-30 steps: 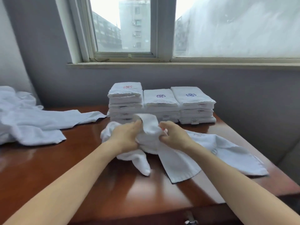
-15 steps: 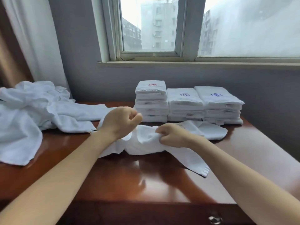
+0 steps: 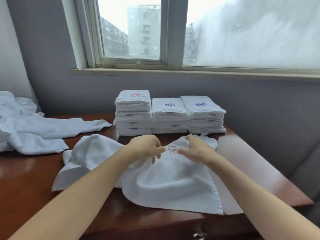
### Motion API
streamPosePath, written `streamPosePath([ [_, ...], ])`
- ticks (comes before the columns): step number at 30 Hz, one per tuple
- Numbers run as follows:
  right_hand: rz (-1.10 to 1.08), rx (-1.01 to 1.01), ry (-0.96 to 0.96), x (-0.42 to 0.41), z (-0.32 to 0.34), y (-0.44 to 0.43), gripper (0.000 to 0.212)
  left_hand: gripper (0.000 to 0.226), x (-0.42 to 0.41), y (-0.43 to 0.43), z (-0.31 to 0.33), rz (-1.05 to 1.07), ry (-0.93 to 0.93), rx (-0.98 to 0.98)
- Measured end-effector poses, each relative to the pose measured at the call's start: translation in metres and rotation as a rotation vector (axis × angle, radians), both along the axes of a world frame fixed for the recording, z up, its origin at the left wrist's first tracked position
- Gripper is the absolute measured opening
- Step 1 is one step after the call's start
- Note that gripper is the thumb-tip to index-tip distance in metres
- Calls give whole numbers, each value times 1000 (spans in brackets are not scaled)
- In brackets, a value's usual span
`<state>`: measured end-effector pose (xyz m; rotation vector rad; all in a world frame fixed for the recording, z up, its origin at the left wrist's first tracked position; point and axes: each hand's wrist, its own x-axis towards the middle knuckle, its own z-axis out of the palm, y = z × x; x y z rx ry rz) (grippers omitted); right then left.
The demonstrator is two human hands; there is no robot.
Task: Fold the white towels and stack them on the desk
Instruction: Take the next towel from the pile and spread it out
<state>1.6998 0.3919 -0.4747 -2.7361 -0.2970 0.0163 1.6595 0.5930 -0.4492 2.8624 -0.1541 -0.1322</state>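
Left hand (image 3: 144, 147) and right hand (image 3: 196, 148) pinching one towel (image 3: 173, 186), three folded stacks (image 3: 169, 116) behind

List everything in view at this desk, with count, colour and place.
desk: one, reddish-brown wood, fills the lower view
towel: one, white with a reddish emblem, lying rumpled on the desk's near middle
stacks: three, white folded towels, side by side at the desk's back; the left one marked red, the others blue
pile: one, white loose towels, desk's left side
knob: one, metal, desk front, bottom edge of view
window: one, pale frame, behind the desk
left hand: one, pinches the towel left of the emblem
right hand: one, grips the towel's far edge, right of the emblem
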Motion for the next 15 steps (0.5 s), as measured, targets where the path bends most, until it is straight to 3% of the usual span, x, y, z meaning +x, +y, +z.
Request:
streamPosePath([
  [2,-59,34,15,6,-4,-6,80,23,7,-15,0,-9,-55,-31],
  [5,-91,86,31,13,-8,-6,83,31,20,-27,-3,25,-161,17],
  [10,-16,321,5,14,-14,-4,50,42,41,-22,-19,84,-87,-67],
  [15,-16,556,-244,11,12,-22,23,36,52,-22,-21,88,-71,-95],
])
